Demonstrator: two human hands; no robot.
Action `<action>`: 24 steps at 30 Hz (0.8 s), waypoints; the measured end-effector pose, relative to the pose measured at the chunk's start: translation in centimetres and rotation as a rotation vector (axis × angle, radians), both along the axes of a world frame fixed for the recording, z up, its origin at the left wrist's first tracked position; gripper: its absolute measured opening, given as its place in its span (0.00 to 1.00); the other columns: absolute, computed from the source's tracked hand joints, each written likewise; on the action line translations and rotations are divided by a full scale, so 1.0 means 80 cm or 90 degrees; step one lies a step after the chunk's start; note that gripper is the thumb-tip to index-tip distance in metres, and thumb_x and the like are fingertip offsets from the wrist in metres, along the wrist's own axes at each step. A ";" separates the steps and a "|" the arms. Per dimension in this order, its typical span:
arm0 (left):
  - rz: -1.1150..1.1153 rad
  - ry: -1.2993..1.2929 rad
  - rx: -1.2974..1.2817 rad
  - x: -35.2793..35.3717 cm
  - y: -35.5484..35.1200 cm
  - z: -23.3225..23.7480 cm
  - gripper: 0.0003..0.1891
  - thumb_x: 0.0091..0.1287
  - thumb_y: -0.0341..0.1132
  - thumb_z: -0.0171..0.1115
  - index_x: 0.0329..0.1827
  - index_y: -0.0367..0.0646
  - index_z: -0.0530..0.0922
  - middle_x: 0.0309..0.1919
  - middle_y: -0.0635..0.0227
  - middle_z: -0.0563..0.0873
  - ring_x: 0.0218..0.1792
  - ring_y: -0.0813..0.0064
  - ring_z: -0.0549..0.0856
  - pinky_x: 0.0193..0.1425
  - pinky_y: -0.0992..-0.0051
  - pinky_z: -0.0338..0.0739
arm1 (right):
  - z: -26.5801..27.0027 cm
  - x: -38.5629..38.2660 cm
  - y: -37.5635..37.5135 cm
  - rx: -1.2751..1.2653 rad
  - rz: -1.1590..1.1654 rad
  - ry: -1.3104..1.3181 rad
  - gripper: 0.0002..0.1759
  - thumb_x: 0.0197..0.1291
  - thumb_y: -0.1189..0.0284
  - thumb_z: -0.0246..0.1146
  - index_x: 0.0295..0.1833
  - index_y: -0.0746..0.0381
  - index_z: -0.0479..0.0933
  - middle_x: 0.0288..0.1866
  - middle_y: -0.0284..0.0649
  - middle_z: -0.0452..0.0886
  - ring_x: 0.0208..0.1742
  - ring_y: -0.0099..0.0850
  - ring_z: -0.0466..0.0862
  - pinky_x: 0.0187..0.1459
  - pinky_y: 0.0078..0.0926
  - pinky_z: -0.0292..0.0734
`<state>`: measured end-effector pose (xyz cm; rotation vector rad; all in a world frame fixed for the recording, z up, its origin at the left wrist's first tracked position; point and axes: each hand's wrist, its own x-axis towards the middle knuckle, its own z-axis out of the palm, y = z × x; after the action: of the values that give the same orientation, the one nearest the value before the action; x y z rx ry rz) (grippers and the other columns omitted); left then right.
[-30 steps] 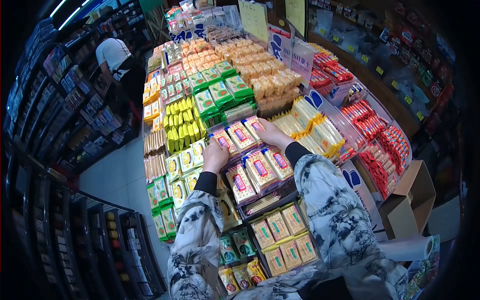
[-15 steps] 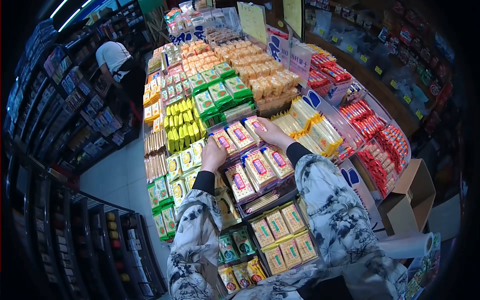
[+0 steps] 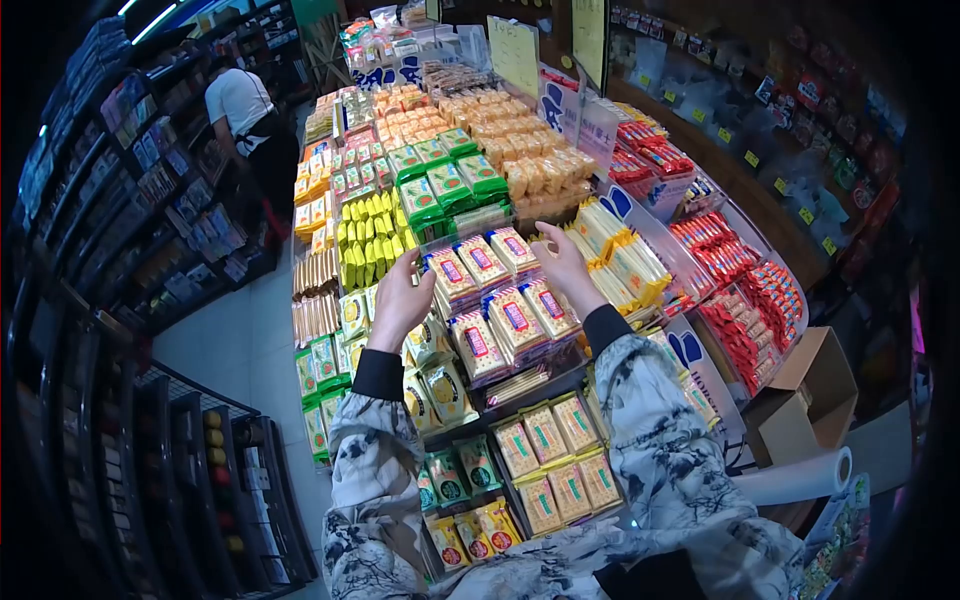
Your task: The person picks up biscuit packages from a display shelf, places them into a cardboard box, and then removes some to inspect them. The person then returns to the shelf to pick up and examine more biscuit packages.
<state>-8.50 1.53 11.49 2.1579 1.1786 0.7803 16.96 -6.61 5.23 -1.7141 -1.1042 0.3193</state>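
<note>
Cracker packs (image 3: 482,260) with pink and blue labels stand in a two-row stack between my hands. The front row of cracker packs (image 3: 516,314) sits a little nearer to me. My left hand (image 3: 404,300) hovers just left of the back row, fingers apart and holding nothing. On the other side, my right hand (image 3: 566,270) is raised by the right end of that row, its fingers open and curved. Green-wrapped packs (image 3: 450,185) lie behind the crackers. Yellow-edged wafer-like packs (image 3: 632,262) lie to the right of my right hand.
Tan packs with green labels (image 3: 545,440) fill a nearer bin. Red-wrapped snacks (image 3: 715,245) lie in bins at the right, near an open cardboard box (image 3: 815,385) and a clear plastic roll (image 3: 800,480). A person (image 3: 240,105) bends by dark shelves at the far left.
Both hands have come off the back row of cracker packs and moved outward, left and right. The packs stay in neat rows. The view has shifted slightly.
</note>
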 end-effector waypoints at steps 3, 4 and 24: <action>-0.034 -0.134 -0.125 -0.033 -0.047 0.013 0.26 0.62 0.40 0.60 0.63 0.40 0.69 0.52 0.48 0.79 0.43 0.63 0.85 0.45 0.70 0.78 | 0.019 -0.047 -0.058 0.166 -0.029 0.075 0.20 0.58 0.70 0.61 0.57 0.62 0.73 0.54 0.44 0.77 0.53 0.34 0.77 0.53 0.29 0.73; -0.071 -0.221 -0.168 -0.046 -0.071 0.019 0.25 0.64 0.37 0.60 0.63 0.39 0.68 0.52 0.50 0.79 0.42 0.68 0.84 0.43 0.74 0.78 | 0.027 -0.071 -0.087 0.220 -0.034 0.136 0.19 0.59 0.73 0.60 0.56 0.62 0.73 0.52 0.42 0.78 0.52 0.31 0.77 0.51 0.25 0.74; -0.452 -0.071 -0.459 -0.078 -0.377 -0.077 0.21 0.66 0.33 0.59 0.62 0.40 0.70 0.46 0.61 0.82 0.41 0.77 0.82 0.40 0.79 0.77 | -0.153 -0.288 -0.540 -0.272 0.045 0.381 0.14 0.62 0.74 0.57 0.52 0.63 0.76 0.41 0.34 0.82 0.39 0.18 0.78 0.43 0.17 0.74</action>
<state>-14.75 -28.61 5.37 1.6865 0.4455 0.1160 -6.10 -49.77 -7.03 -1.7661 -0.6766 1.0981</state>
